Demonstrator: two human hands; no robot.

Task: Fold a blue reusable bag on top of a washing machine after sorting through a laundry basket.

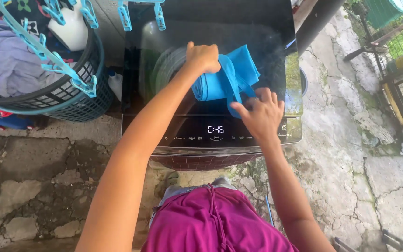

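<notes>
Left hand (203, 57) clenched on blue cloth (229, 77), right hand (260, 114) pinching its strap. Spread over black washing machine lid (201, 28). White bottle (115, 85) at nine o'clock, under grey laundry basket (66, 100).

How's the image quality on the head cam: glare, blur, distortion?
Head view: daylight, even; the washing machine lid is glossy and mirrors sky and surroundings, washing out its surface; left hand and right hand on the blue cloth are fairly sharp; wide-angle bending at the edges, as on the laundry basket.
</notes>
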